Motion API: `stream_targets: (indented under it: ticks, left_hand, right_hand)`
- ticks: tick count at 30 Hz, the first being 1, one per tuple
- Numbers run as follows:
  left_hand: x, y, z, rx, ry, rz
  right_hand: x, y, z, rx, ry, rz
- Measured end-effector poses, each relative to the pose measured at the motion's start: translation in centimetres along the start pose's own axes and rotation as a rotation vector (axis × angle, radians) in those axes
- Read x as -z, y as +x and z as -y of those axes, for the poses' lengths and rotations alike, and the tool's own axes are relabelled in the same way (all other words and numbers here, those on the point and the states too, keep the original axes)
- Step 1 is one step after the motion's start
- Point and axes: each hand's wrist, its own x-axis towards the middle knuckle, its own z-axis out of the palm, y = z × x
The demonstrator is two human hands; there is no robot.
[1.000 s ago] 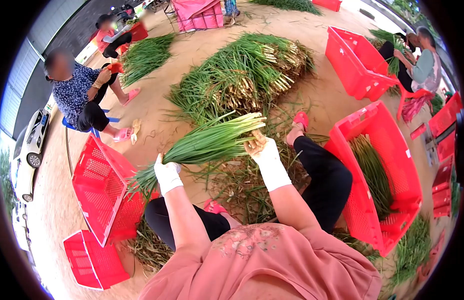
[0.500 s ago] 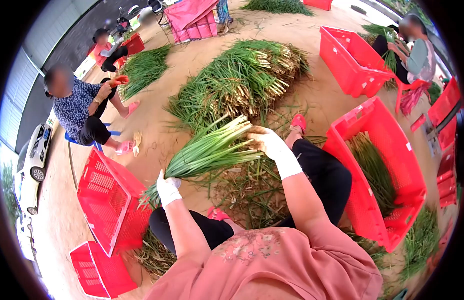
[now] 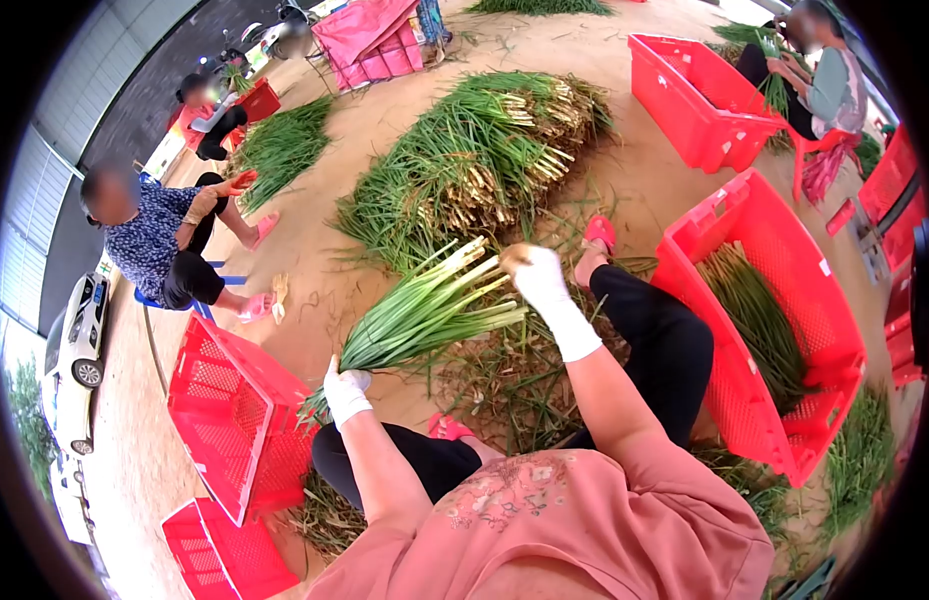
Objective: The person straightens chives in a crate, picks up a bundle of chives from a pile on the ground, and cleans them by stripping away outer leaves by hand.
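My left hand (image 3: 346, 390), in a white glove, is closed around the leafy end of a bunch of green onions (image 3: 414, 318). The bunch slants up to the right, its pale stem ends fanned out. Just beyond those ends is my right hand (image 3: 534, 272), also gloved in white. Its brownish fingers are smeared by motion, so I cannot make out whether they touch a stalk. A large heap of green onions (image 3: 464, 165) lies on the ground ahead of both hands.
On my right stands a red crate (image 3: 774, 330) with green onions inside; another red crate (image 3: 229, 410) tilts at my left. Loose trimmings (image 3: 514, 390) cover the ground between my feet. A person in a patterned shirt (image 3: 154, 245) sits at left, others farther back.
My right hand has moved slightly right, away from the pale stem ends, and is now blurred. The bunch stays in my left hand, its stems more spread. The view has shifted a little.
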Motion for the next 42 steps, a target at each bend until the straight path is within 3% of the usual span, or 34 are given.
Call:
stream_targets:
  ticks: [2, 3, 6, 8, 10, 12, 13, 17, 20, 22, 23, 26, 28, 31, 34, 39, 42]
  left_hand:
    - [0.4, 0.1, -0.2, -0.005, 0.055, 0.031]
    - [0.7, 0.4, -0.6, -0.007, 0.052, 0.029]
    - [0.5, 1.0, -1.2, 0.074, -0.190, 0.003]
    - [-0.6, -0.5, -0.2, -0.135, -0.013, -0.028]
    - [-0.2, 0.1, -0.2, -0.150, -0.046, 0.000]
    - [-0.8, -2.5, 0.7, -0.056, 0.123, 0.154]
    - [-0.3, -1.6, 0.7, -0.135, 0.163, 0.205]
    - [-0.5, -0.3, 0.3, -0.224, 0.116, 0.164]
    - [-2.1, -4.8, 2.2, -0.300, 0.096, 0.109]
    - [-0.6, -2.3, 1.4, -0.403, 0.137, 0.156]
    - [0.4, -1.3, 1.2, -0.598, 0.319, 0.217]
    - [-1.2, -2.9, 0.9, -0.650, 0.330, 0.222]
    - [-2.8, -5.8, 2.0, -0.353, 0.035, 0.094]
    - [-1.2, -2.5, 1.0, -0.359, 0.116, 0.250]
    - [-2.6, -5.0, 2.4, -0.358, 0.014, 0.122]
    - [-1.6, -3.7, 1.1, -0.381, -0.013, 0.152]
    - [-1.1, -3.5, 0.5, -0.394, -0.025, 0.212]
  right_hand:
    - [1.7, 1.1, -2.7, -0.151, 0.695, -0.212]
    - [3.3, 1.1, -2.0, -0.331, 0.727, -0.283]
    - [4.5, 0.7, -3.2, -0.262, 0.654, -0.158]
    - [4.8, -1.3, 0.8, -0.224, 0.448, -0.029]
    - [3.8, -2.4, 4.2, -0.359, 0.461, 0.128]
    - [1.8, -3.0, 6.0, -0.339, 0.386, 0.146]
    - [1.3, -2.8, 5.5, -0.362, 0.364, 0.217]
    - [-0.6, -3.2, 4.3, -0.280, 0.332, 0.201]
    - [-0.6, -3.7, 3.0, -0.302, 0.487, 0.039]
    - [0.7, -3.2, 1.5, -0.331, 0.657, -0.114]
    - [1.3, -3.3, 1.1, -0.366, 0.652, -0.077]
    - [1.5, -4.5, 1.9, -0.394, 0.687, 0.113]
    - [1.1, -4.9, 3.5, -0.453, 0.544, 0.185]
    - [-0.1, -4.7, 2.8, -0.463, 0.626, 0.167]
    - [-1.0, -4.9, 1.5, -0.423, 0.648, 0.092]
    - [0.7, -5.0, -0.8, -0.346, 0.618, -0.160]
    - [3.0, -5.0, -0.8, -0.404, 0.703, -0.048]
